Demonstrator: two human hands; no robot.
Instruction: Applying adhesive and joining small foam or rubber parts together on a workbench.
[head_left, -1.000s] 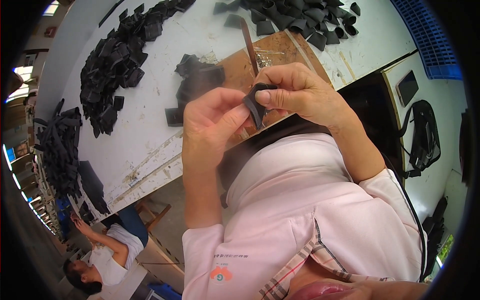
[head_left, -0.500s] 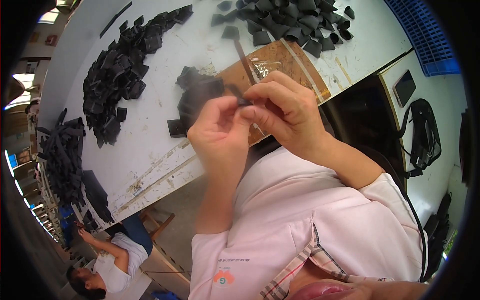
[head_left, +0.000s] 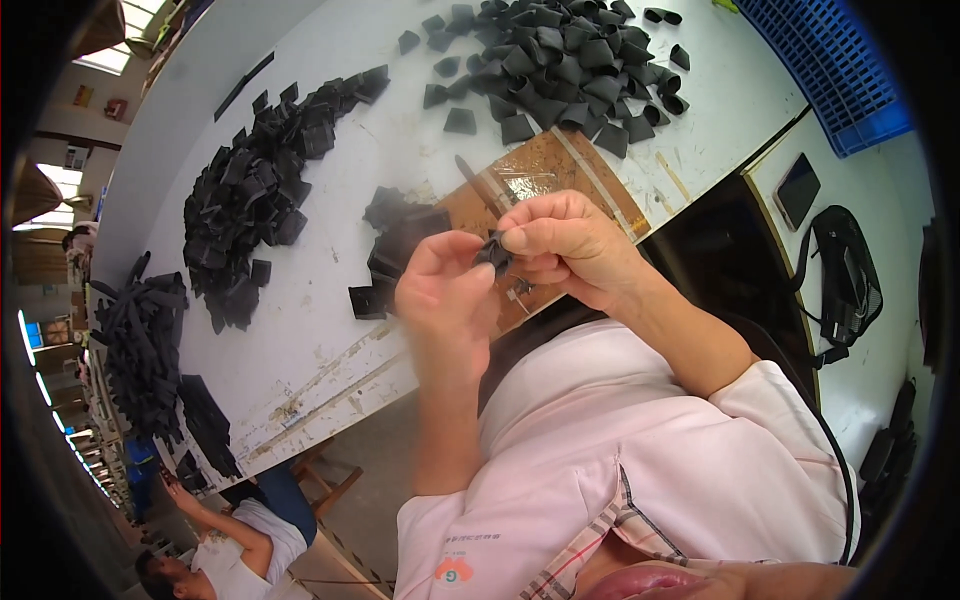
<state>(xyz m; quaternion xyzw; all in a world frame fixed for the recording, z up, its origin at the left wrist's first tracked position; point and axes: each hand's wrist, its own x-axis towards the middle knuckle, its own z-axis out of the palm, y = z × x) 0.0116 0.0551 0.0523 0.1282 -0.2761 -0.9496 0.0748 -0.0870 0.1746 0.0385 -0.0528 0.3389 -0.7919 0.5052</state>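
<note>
Above the table edge, a small black fabric piece [head_left: 492, 256] is pinched between my two hands. My left hand [head_left: 445, 295] grips its left side with thumb and fingers, slightly blurred. From the right, my right hand [head_left: 578, 243] is closed on it with thumb and forefinger. Fingers cover part of the piece, and its folds are too small to make out. Under the hands lies a brown board [head_left: 592, 170] with clear tape on it. A narrow dark flat strip [head_left: 478, 182] rests across the board. Left of the hands is a small heap of black pieces [head_left: 392, 245].
Black tube-like pieces [head_left: 560, 70] are heaped at the far side. Flat black pieces [head_left: 245, 190] and black strips [head_left: 140, 345] pile up at the left. A blue crate [head_left: 835, 75], phone [head_left: 797, 190] and black mesh bag [head_left: 848, 270] are at the right. Another person [head_left: 225, 540] sits lower left.
Both hands have moved slightly down in the picture and turned. More of the black piece shows between the fingers now. The whole view has shifted a little.
</note>
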